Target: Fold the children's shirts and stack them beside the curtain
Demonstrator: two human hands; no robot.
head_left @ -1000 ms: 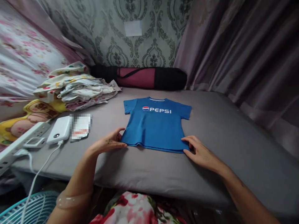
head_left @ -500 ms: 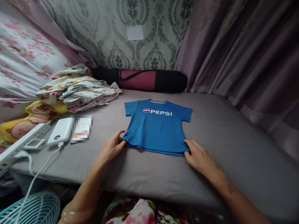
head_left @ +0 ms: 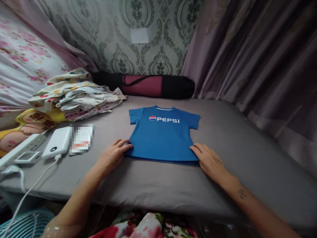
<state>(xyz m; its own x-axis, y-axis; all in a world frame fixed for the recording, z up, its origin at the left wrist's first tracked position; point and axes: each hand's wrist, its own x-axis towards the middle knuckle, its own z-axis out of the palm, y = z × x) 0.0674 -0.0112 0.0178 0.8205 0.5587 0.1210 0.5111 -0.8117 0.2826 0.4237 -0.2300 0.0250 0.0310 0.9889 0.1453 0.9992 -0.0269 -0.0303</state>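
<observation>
Shirt: the blue shirt point(head_left: 160, 138) lies face up on the grey bed point(head_left: 235, 145), between the two hands.
Left hand: the left hand point(head_left: 115, 153) has its fingers close together on the bottom left corner; its thumb is hidden, so I can't tell if it pinches.
Right hand: the right hand point(head_left: 209, 160) touches the other bottom corner; I can't tell its grip either.
Bottom edge: the wavy bit is gone, so the shirt looks flatter.
</observation>
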